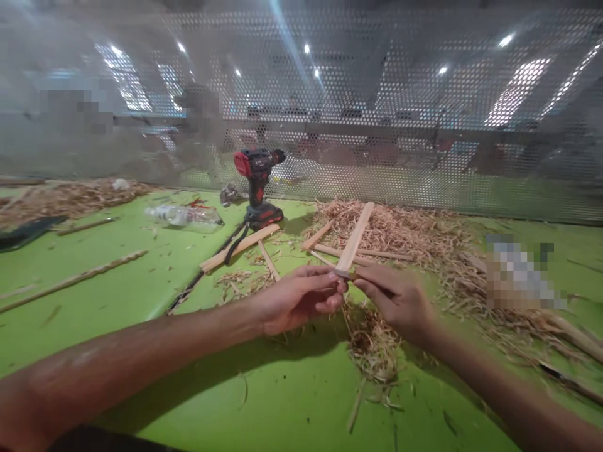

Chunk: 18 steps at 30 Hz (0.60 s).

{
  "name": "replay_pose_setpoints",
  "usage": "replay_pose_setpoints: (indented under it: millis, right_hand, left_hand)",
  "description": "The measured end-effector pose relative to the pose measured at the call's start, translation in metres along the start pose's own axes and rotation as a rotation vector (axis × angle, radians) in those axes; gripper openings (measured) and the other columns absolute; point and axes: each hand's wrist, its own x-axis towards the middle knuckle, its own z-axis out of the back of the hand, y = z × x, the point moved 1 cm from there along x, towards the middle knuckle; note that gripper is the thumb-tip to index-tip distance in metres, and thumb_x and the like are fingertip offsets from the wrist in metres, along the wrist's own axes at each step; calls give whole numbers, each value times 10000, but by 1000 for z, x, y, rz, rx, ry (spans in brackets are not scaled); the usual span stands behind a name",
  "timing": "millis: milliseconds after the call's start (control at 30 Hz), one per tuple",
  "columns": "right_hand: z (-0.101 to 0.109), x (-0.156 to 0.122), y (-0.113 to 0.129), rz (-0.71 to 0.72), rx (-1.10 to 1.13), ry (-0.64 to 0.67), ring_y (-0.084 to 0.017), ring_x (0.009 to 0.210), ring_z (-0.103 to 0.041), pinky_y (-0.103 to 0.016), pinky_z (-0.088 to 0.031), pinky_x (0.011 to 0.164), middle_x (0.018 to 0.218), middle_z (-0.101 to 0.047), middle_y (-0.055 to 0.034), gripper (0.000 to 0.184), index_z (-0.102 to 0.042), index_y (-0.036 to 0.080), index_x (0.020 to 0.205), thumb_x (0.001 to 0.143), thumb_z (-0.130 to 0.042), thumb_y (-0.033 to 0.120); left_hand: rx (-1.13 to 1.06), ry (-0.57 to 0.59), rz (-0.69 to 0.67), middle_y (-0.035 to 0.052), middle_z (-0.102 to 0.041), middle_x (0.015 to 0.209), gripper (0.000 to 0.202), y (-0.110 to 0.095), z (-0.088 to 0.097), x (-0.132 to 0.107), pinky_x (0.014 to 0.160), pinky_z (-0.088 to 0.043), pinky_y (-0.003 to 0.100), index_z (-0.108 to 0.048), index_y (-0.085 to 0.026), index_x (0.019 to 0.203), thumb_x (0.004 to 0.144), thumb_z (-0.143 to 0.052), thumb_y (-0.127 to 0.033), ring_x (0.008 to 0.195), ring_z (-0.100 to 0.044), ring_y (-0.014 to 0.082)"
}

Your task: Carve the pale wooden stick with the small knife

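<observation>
My left hand (301,296) is closed around the near end of a flat, pale wooden strip (358,235), with the thumb on top and the fingers curled underneath. The strip points away from me, its far end above a heap of wood shavings. My right hand (398,300) is closed on a small knife, whose grey blade (343,273) lies across the strip beside my left thumb. Most of the knife's handle is hidden in the fingers. Beneath the hands is a loose clump of curled shavings (374,348).
A red and black cordless drill (259,185) stands upright by the perforated metal screen (330,138). Near it lie a wooden slat (240,248) and a clear plastic bottle (183,215). Shavings (414,235) spread to the right; a thin stick (75,279) lies left on the green table (188,389).
</observation>
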Motion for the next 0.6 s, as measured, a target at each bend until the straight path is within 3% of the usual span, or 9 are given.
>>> replay_pose_setpoints:
  millis: [167, 367, 500, 600]
  right_hand:
    - [1, -1, -5, 8, -42, -1, -215, 795, -709, -379, -634, 670, 865, -754, -8, 275, -746, 367, 1139, 948, -558, 302]
    - [1, -1, -10, 24, -49, -6, -191, 744, -715, -340, -632, 653, 879, -767, -11, 216, -773, 323, 1054, 942, -590, 304]
    - [0, -1, -11, 29, -58, 14, -152, 599, -659, -281, -566, 473, 770, -748, -14, 231, -769, 282, 1047, 971, -553, 313]
    - [2, -1, -11, 48, -72, 17, -151, 607, -660, -280, -548, 451, 781, -754, -17, 227, -765, 270, 1037, 976, -550, 306]
  left_hand:
    - [17, 1, 17, 57, -574, 811, 71, 0, 3, 0, 527, -319, 178, -670, -56, 868, 886, -639, -117, 618, -488, 53]
    - [72, 8, 62, 67, -596, 807, 87, -3, 5, 0, 523, -333, 202, -677, -65, 884, 893, -631, -138, 626, -556, 85]
    - [98, -9, 80, 65, -592, 811, 82, -4, 7, 0, 522, -325, 208, -672, -72, 914, 885, -632, -137, 618, -551, 87]
    - [95, 22, 83, 59, -573, 804, 84, -5, 7, -1, 518, -293, 198, -664, -66, 939, 879, -619, -105, 584, -491, 58]
